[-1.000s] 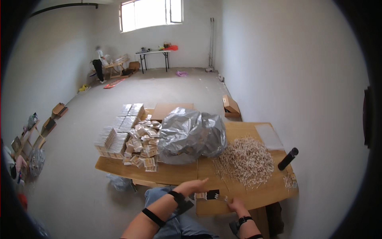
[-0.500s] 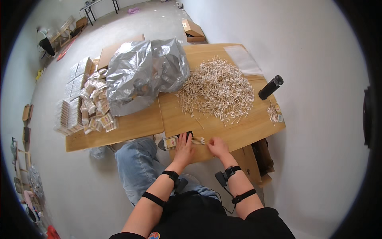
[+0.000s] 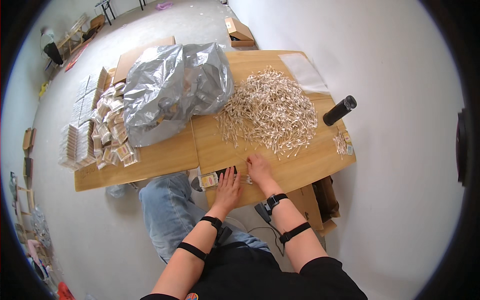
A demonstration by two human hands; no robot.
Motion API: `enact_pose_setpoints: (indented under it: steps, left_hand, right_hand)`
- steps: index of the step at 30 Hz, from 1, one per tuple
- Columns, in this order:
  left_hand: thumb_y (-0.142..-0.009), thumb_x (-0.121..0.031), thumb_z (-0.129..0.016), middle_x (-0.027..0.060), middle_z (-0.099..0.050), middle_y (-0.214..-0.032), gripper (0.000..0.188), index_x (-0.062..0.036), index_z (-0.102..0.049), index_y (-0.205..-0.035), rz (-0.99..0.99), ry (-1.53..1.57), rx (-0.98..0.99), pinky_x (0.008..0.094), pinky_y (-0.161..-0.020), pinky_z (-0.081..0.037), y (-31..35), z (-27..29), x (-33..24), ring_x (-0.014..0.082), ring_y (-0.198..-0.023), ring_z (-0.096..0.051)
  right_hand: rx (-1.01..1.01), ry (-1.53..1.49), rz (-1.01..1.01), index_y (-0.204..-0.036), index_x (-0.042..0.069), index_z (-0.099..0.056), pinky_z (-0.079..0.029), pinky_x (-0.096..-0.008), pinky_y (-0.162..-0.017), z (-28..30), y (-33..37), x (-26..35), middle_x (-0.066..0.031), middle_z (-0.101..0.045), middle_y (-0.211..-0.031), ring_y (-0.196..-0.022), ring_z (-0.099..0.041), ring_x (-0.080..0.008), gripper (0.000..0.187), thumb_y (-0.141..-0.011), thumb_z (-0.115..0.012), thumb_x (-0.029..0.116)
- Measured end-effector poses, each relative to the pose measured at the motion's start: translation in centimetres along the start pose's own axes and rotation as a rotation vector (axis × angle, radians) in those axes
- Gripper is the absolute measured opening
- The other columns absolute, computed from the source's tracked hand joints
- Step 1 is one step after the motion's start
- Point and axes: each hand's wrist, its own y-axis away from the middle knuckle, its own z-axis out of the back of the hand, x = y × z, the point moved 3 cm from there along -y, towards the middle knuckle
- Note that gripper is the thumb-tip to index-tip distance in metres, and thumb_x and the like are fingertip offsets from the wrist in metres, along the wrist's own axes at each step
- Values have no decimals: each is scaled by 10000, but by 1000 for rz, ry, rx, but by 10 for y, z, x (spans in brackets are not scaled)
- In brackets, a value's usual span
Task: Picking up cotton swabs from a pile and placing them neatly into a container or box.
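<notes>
Left grip [image 3: 229, 187] lies flat, fingers extended, over a row of cotton swabs [image 3: 246, 179] on the tabletop [image 3: 295, 167]; their tips poke out between its two and three o'clock, and a yellow-labelled packet [image 3: 209, 180] sits at ten. At its two o'clock I see the right grip [image 3: 259, 167] with fingers curled; it may pinch something thin, but from here I cannot tell. From the right grip, the swab pile [image 3: 272, 112] spreads toward twelve and one, a black bottle [image 3: 340, 110] at two.
</notes>
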Motion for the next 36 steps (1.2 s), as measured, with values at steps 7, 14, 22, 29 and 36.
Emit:
enact_pose_setpoints:
  steps: [7,14,22,29,36]
  left_hand:
    - [-854,-248,-609,224,-338,-1505,617,-20,-436,-1400,-49,102,-49,506,-1163,-206,-17,5,4,357,-1435,-262]
    - [-816,-225,-604,213,-403,-1443,575,-25,-496,-1344,-39,63,-29,522,-1124,-277,-13,-5,0,388,-1379,-333]
    - [-864,-217,-527,173,-391,-1477,566,-9,-443,-1384,-51,99,-16,476,-1142,-277,-15,-20,-12,327,-1424,-299]
    - [-891,-175,-483,175,-379,-1491,554,11,-410,-1408,-7,120,-39,458,-1157,-255,-14,-30,-15,299,-1443,-280]
    - [-831,-119,-558,217,-485,-1367,497,-9,-499,-1312,-21,317,-114,482,-1129,-309,-22,-32,2,375,-1315,-427]
  right_hand:
    - [261,-175,90,-963,84,-658,-511,-464,-756,-7,6,-10,-165,-627,-988,-876,-606,-387,175,-795,-670,130]
    - [-44,32,-107,-1081,75,-608,-471,-475,-869,10,-41,0,-229,-568,-1048,-1031,-551,-411,355,-773,-722,208]
    - [-164,200,-68,-1015,28,-571,-471,-488,-817,-15,-56,-12,-221,-550,-1031,-963,-558,-414,271,-810,-657,182]
    - [-159,67,2,-874,30,-579,-465,-486,-779,-6,-23,-26,-203,-568,-944,-934,-565,-403,124,-774,-638,75]
    - [60,76,4,-924,65,-654,-486,-489,-806,2,1,-26,-183,-625,-966,-943,-589,-387,151,-821,-658,175]
